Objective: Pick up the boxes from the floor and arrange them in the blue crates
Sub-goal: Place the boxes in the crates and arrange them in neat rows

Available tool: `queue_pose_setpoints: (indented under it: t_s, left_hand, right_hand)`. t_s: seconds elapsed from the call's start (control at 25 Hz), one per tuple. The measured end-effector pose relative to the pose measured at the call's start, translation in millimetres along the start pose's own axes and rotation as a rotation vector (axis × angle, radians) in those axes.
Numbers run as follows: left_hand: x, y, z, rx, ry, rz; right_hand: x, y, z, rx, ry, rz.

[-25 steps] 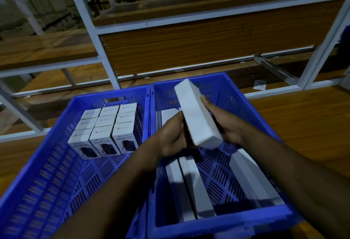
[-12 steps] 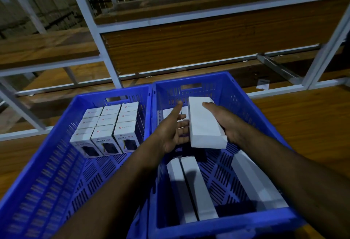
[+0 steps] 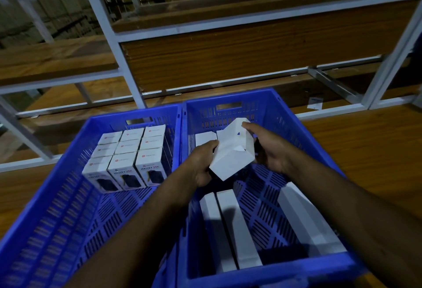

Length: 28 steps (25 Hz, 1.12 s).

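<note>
2 blue crates side by side; left crate (image 3: 57,207) has 9 printed boxes (image 3: 127,157) upright; right crate (image 3: 308,141) has 3 long white boxes (image 3: 237,228) flat, 2 upright at back; left hand (image 3: 201,164) & right hand (image 3: 271,148) both grip a tilted white box (image 3: 230,157) betw. them, above right crate.

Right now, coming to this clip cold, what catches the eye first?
First the plain white box, tilted and held by both the left hand and the right hand over the right blue crate. Next, the tidy block of printed boxes standing upright at the far end of the left blue crate. Three long white boxes lie flat on the right crate's floor, nearer the camera.
</note>
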State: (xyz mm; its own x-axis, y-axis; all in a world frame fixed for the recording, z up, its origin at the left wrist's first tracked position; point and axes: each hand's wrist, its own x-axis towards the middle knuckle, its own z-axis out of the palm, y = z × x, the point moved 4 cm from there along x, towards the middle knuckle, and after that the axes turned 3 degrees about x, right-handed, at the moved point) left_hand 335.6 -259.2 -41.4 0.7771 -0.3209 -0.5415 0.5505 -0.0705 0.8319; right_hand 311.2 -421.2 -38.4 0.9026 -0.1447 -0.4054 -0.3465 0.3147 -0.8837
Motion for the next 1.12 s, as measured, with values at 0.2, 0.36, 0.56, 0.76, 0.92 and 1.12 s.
queue_pose_setpoints:
  t_s: [0.2,0.36,0.56,0.76,0.92,1.12]
  left_hand:
    - [-3.6,0.9,2.3,-0.044,0.035,0.001]
    - [2.1,2.0,-0.7,-0.022,0.092,0.044]
    - [3.4,4.3,-2.4,0.026,0.087,0.120]
    - [11.5,8.3,-7.9,0.254,0.193,0.332]
    - [16.8,6.1,-8.0,0.448,0.197,0.364]
    - [21.8,3.1,-6.4,0.475,0.148,0.294]
  right_hand:
    - [2.7,7.1,-1.5,-0.017,0.022,0.096]
    - [-5.4,18.8,0.9,-0.074,-0.086,0.251]
    - [-2.2,13.8,-3.3,-0.087,-0.037,0.193]
    - [32.1,22.2,-39.2,0.021,0.305,0.028]
    - [48.8,40.6,-52.1,-0.037,0.394,0.023]
    - [61.0,51.8,-61.1,-0.042,0.339,0.025]
